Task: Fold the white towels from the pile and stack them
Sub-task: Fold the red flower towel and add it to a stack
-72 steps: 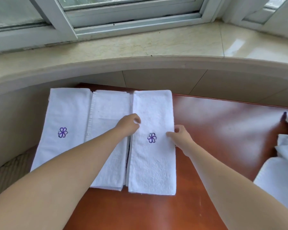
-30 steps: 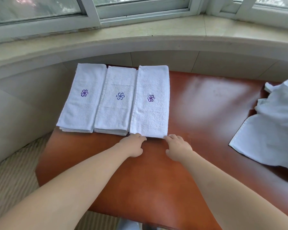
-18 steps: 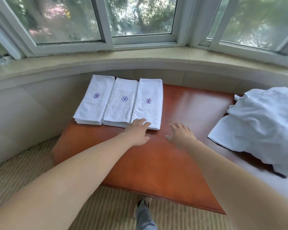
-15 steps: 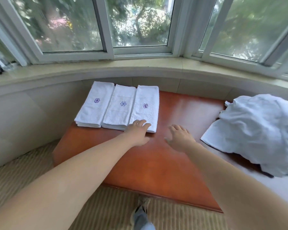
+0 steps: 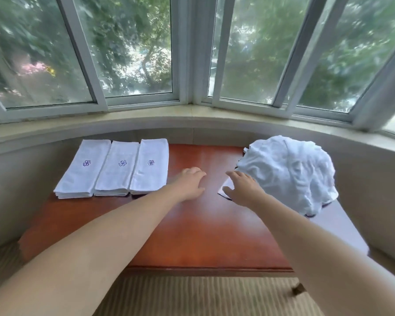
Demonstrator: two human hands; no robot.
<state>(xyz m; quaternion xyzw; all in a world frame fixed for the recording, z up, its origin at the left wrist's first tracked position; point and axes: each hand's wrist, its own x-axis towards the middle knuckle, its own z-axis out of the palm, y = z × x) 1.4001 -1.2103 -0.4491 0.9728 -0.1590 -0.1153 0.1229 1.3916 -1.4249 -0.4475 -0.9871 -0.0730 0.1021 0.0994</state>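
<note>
1. Bay window behind; red desk (image 5: 192, 236) carries three folded towels (image 5: 121, 167) side by side at left and a pile (image 5: 287, 174) at right.
2. Step judged: fetching the next towel; it needs a grip on one edge.
3. Left hand (image 5: 189, 183) spread, empty, between both; right hand (image 5: 242, 188) spread at the pile's near corner.

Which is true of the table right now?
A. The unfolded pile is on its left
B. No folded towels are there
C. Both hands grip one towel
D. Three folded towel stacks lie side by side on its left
D: three folded stacks lie in a row on the table's left; the pile is on the right.
</note>
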